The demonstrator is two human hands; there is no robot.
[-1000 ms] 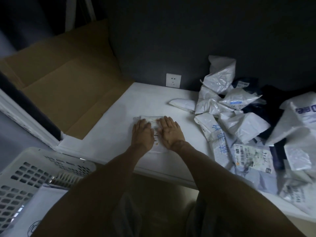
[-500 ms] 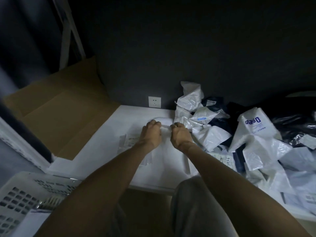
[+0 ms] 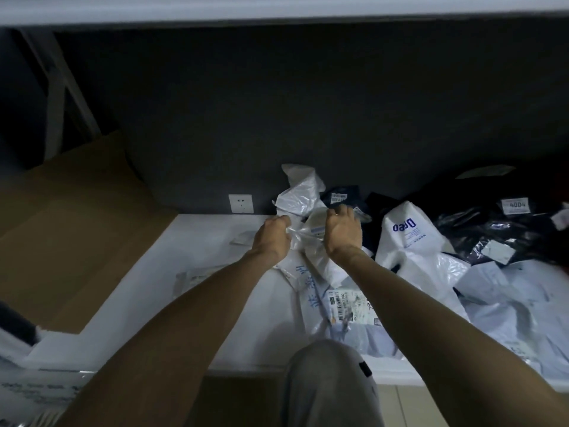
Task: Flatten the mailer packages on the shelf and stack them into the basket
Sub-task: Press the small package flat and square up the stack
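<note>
left hand [image 3: 272, 238]: fingers curled, grips left edge of a crumpled white plastic mailer bag [image 3: 310, 224] | right hand [image 3: 342, 231]: fingers curled, grips its right side | bag: on the flat white shelf [image 3: 200, 238], near the dark back wall

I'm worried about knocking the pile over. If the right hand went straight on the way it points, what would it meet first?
Probably the dark mailer with a white label, just beyond the right hand, which grips a crumpled white mailer; behind it stands the dark wall. Depth is unclear.
</note>
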